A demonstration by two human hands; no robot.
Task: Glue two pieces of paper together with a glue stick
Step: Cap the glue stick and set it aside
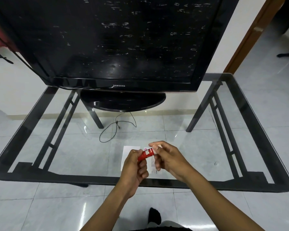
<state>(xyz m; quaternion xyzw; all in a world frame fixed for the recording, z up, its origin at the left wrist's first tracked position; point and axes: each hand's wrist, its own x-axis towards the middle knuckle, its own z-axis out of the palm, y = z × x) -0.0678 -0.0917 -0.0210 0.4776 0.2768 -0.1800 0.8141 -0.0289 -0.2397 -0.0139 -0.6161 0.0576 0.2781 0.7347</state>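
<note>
One head-worn camera looks forward and steeply down, close above the near edge of the glass counter, facing the television at its far edge.

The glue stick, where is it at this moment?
In the head view, the red glue stick is held between the left hand and the right hand, above the white papers near the glass table's front edge.

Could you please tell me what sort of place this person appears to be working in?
Probably a room in a home: a large television stands on a glass-topped table over a tiled floor, with a wooden door frame on the right.
</note>
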